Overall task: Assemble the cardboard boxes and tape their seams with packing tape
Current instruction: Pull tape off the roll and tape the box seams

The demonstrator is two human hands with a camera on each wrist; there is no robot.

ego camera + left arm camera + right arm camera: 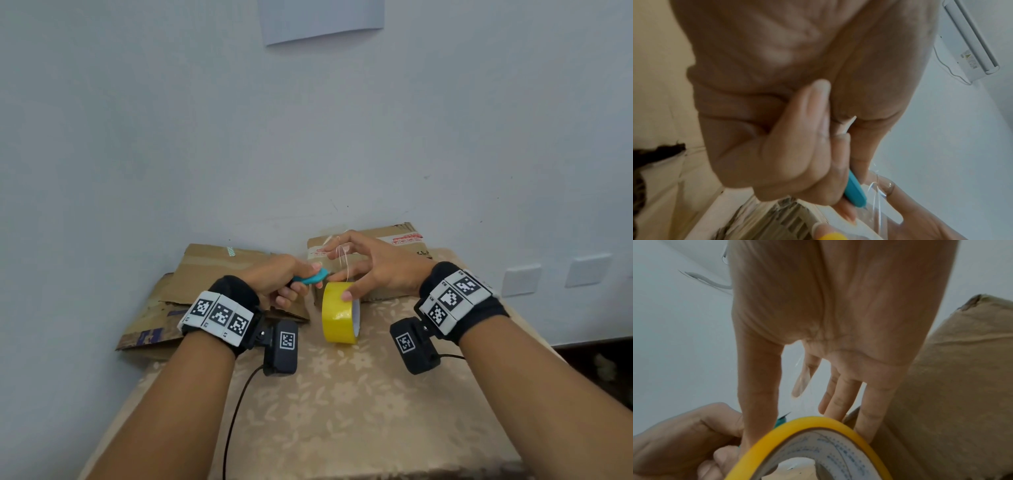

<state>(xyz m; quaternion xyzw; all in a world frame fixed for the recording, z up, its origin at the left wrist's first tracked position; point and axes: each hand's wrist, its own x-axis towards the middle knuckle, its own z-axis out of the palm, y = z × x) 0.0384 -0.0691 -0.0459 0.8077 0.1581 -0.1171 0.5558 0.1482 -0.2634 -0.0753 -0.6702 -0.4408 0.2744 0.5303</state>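
Observation:
A yellow roll of packing tape (339,317) stands on edge on the table. My right hand (356,274) grips its top, thumb on the near side and fingers on the far side (869,418). A clear strip of tape (344,260) runs up from the roll and sticks to my raised index finger (802,382). My left hand (294,282) is curled round a teal cutter (313,277), whose tip (856,191) points at the strip just left of the roll. Behind the right hand stands a taped cardboard box (394,243).
Flattened cardboard sheets (205,270) lie at the back left, partly over the table's edge. The table (342,394) has a beige flowered cloth and stands against a white wall. A black cable (236,411) hangs from my left wrist camera.

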